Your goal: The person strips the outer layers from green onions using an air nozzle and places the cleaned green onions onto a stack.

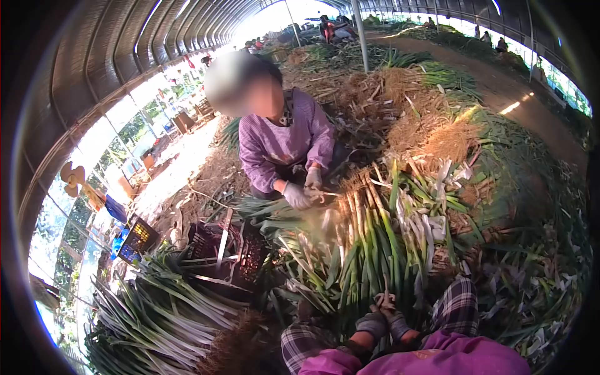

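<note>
My left hand and my right hand, both in grey gloves, are close together in front of my lap. Their fingers are closed around what looks like a thin green onion, its stalk rising between them. Just beyond lies a spread of green onions, their roots pointing away from me. Some leaves reach under my hands. My finger detail is small and partly hidden.
Across the pile sits a person in a purple checked top, gloved hands on the onions. At left are cleaned green onions and a dark plastic crate. Peelings cover the ground at right; a metal post stands behind.
</note>
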### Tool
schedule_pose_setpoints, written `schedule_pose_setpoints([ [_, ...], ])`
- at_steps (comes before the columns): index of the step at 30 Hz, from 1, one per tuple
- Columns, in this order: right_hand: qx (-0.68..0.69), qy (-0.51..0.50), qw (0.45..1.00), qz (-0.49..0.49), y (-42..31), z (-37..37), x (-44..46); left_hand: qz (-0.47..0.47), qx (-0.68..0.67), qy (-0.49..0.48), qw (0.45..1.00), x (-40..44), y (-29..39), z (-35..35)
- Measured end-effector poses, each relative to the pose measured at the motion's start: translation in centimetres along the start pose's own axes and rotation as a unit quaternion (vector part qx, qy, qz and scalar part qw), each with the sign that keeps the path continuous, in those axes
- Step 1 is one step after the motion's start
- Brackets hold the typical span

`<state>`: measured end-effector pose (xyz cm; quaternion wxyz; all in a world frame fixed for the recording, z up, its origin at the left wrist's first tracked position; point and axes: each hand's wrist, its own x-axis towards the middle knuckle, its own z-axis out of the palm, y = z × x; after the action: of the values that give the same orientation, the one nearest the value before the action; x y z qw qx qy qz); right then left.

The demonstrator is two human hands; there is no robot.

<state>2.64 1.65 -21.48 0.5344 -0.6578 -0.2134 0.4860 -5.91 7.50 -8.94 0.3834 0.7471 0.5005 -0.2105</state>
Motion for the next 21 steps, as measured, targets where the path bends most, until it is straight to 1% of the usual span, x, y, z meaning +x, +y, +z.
schedule_pose_setpoints([
  [5, -0.056, -0.017, 0.998, -0.002, -0.5, 0.0, -0.6, -0.003, 0.004, -0.010, 1.000, 0.5, -0.3, 0.8],
  [8, -0.104, -0.030, 0.994, -0.010, -0.9, -0.2, -1.0, -0.003, 0.020, -0.003, 1.000, -0.9, 0.4, -0.2],
  [11, -0.178, -0.052, 0.982, -0.041, -1.8, -0.5, -1.2, -0.008, 0.032, -0.018, 0.999, -0.5, 0.6, -0.3],
  [14, -0.265, -0.074, 0.956, -0.100, -2.6, -0.8, -1.2, -0.006, 0.016, -0.023, 1.000, -1.8, 1.3, -1.4],
  [15, -0.271, -0.073, 0.955, -0.098, -3.1, -0.8, -1.4, 0.002, 0.022, -0.016, 1.000, -1.8, 1.6, -1.6],
  [16, -0.269, -0.071, 0.956, -0.088, -3.5, -0.7, -1.4, 0.005, 0.028, -0.012, 1.000, -2.0, 1.5, -1.7],
  [19, -0.168, -0.027, 0.985, 0.025, -5.1, 0.3, -2.1, 0.000, 0.029, -0.006, 1.000, -2.0, 1.4, -1.6],
  [21, -0.101, -0.011, 0.994, 0.037, -5.3, -0.3, -3.4, 0.002, 0.031, -0.007, 0.999, -2.1, 1.5, -1.3],
])
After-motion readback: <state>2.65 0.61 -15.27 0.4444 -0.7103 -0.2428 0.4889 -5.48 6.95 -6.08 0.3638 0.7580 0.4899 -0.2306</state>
